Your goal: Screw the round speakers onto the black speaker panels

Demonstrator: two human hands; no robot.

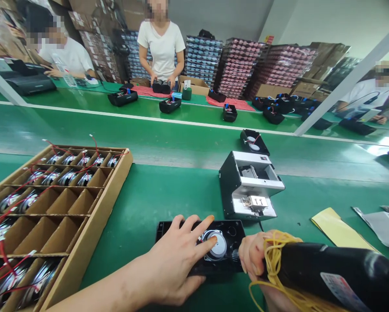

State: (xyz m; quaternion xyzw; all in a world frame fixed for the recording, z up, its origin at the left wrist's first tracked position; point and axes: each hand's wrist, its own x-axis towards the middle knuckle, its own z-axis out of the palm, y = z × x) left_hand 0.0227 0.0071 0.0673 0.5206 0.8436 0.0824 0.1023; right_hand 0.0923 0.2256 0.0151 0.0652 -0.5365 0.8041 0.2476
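A black speaker housing (235,232) lies on the green bench in front of me, with a round grey speaker (217,245) set in it. Spread over the housing's left part is my left hand (183,255), two fingertips at the speaker and the thumb along the near edge. My right hand (257,260) is wrapped round a black cylindrical tool (311,264) with yellow bands (274,255) wound on it, beside the housing's right end. The tool's tip is hidden behind my fingers.
A divided cardboard box (116,190) of wired speakers stands left. Beyond the housing is a silver-and-black machine (253,186); behind it sits another housing (254,142). Yellow paper (340,229) lies right. Across the line, a person (161,47) holds black parts.
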